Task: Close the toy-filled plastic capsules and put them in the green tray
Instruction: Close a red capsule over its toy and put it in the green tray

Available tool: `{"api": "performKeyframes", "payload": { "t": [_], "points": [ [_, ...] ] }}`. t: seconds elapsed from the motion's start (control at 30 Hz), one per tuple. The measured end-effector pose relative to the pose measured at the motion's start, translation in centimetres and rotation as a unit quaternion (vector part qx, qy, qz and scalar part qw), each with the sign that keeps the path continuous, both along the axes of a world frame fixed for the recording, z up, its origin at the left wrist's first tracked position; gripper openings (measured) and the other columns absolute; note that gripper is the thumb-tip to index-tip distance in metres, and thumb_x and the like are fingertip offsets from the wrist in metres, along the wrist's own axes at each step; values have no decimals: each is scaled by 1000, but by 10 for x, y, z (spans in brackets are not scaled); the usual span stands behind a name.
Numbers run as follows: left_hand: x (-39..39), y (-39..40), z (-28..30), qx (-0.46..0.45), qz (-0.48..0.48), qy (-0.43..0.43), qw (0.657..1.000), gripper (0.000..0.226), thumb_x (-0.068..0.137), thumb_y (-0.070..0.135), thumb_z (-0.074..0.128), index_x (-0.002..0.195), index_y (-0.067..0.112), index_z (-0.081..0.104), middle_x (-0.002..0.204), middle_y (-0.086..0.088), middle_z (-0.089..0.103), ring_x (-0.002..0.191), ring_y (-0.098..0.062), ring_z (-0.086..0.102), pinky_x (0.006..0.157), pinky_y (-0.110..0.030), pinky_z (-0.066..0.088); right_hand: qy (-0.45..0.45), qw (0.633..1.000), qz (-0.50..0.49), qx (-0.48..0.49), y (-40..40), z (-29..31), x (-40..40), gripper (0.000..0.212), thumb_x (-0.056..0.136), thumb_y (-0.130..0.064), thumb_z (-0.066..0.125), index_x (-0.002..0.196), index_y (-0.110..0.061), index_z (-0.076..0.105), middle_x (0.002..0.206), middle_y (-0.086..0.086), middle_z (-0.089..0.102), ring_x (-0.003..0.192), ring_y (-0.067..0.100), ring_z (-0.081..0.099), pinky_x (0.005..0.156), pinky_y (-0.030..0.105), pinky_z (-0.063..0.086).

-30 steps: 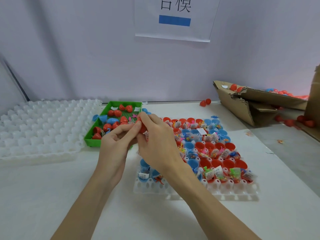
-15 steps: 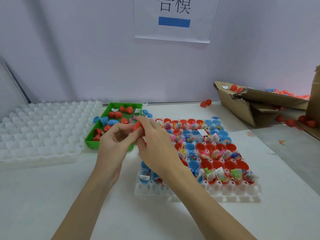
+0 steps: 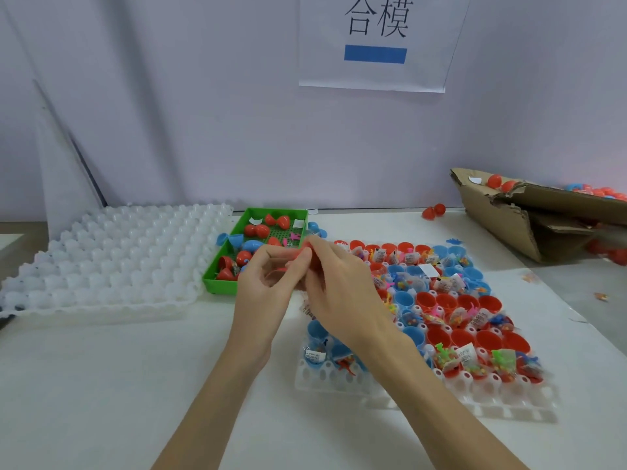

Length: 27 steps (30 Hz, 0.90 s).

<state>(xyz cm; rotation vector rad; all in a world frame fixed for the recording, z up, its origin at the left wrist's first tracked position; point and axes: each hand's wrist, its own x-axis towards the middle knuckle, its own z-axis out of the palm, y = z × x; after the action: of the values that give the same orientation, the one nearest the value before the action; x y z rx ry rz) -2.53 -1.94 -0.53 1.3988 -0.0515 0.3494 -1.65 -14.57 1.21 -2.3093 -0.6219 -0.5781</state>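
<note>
Two bare hands meet above the white counter, just in front of the near corner of the green rectangular plastic tray, working one red plastic capsule between them. Left hand: fingers curled, thumb and forefinger pinching what looks like the lower red half, partly hidden in the palm. Right hand: fingertips bunched on the upper red part; both grips are tight on the capsule, nothing slack. Motion blur; cannot tell whether the halves are already seated or a gap remains. Judged step: pressing the halves shut, not yet the drop into the tray. Tray already holds several closed red capsules and a blue one, with a few loose scraps. White moulded holder rack to the right carries many open red and blue cups stuffed with bagged toys, so most of the job looks undone. Empty white moulded rack lies left of the tray; torn brown cardboard box with more capsules far right; paper sign on the wall. Next move calls for a firm squeeze along the capsule's axis until the halves seat, then a short carry left and forward and a release inside the tray walls. Risk, as judged: toy bag pinched in the seam.
</note>
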Motion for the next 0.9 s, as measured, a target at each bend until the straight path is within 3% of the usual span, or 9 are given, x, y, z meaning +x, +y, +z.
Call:
{"api": "performKeyframes", "payload": {
  "t": [0.07, 0.13, 0.2, 0.27, 0.37, 0.5, 0.6, 0.73, 0.9],
  "points": [
    [-1, -1, 2, -22, -30, -3, 999, 27, 97, 33, 66, 104, 8, 71, 93, -6, 77, 88, -16, 74, 75, -21, 58, 7, 1000, -22, 19, -1, -2, 2, 40, 104, -29, 55, 140, -12, 53, 122, 2, 66, 103, 11, 57, 93, 19, 48],
    [0, 1, 3, -39, -43, -8, 998, 25, 105, 24, 56, 104, 2, 70, 87, -6, 76, 83, -15, 72, 74, -22, 57, 8, 999, -35, 24, -1, -4, 3, 46, 102, -36, 58, 143, -16, 51, 129, 0, 63, 104, 3, 49, 86, 1, 35],
    [1, 3, 2, -39, -43, -14, 998, 22, 106, 15, 54, 102, -1, 69, 85, -6, 75, 82, -16, 71, 75, -24, 58, 1, 999, -34, 20, 0, -5, 4, 47, 101, -39, 59, 143, -18, 51, 129, -1, 63, 102, 0, 45, 79, -3, 29],
    [0, 4, 3, -34, -36, -21, 999, 19, 105, 12, 56, 100, -2, 68, 85, -6, 73, 82, -16, 70, 76, -25, 59, -10, 1000, -21, 19, -1, -5, 4, 43, 102, -37, 58, 140, -17, 51, 126, 0, 63, 101, 1, 47, 82, 1, 33],
    [-1, 3, 3, -26, -27, -26, 999, 17, 103, 13, 60, 99, 0, 69, 87, -7, 73, 83, -18, 70, 79, -28, 60, -25, 999, -15, 15, 0, -5, 4, 42, 103, -31, 57, 140, -13, 52, 124, 4, 64, 103, 10, 53, 92, 18, 44],
    [-3, 0, 3, -38, -25, -26, 999, 27, 97, 25, 66, 104, -1, 70, 89, -7, 75, 86, -21, 71, 81, -30, 60, -27, 999, -26, 1, -1, -2, 3, 44, 103, -26, 58, 141, -7, 53, 120, 9, 67, 102, 20, 58, 92, 33, 49],
    [-5, -1, 4, -30, -27, -27, 999, 34, 87, 34, 73, 105, 5, 72, 92, -4, 77, 89, -16, 73, 78, -23, 59, -22, 1000, -19, -10, -1, 0, 2, 43, 102, -21, 58, 142, -6, 53, 121, 10, 67, 104, 20, 59, 95, 35, 50],
    [-1, 1, 3, -3, -5, -6, 1000, 13, 92, 18, 77, 103, 11, 75, 91, 1, 78, 88, -11, 74, 77, -18, 57, -28, 999, -15, -5, -1, -1, 1, 42, 98, -19, 65, 138, -9, 56, 120, 8, 67, 101, 16, 58, 95, 33, 50],
    [-1, 3, 9, -112, -76, 48, 990, 19, 99, 21, 67, 96, 10, 83, 94, -12, 77, 87, -18, 72, 78, -24, 60, -61, 997, -48, 13, -4, -2, 7, 54, 91, -41, 72, 138, -20, 59, 116, 3, 60, 102, 14, 55, 93, 25, 47]
  ]
}}
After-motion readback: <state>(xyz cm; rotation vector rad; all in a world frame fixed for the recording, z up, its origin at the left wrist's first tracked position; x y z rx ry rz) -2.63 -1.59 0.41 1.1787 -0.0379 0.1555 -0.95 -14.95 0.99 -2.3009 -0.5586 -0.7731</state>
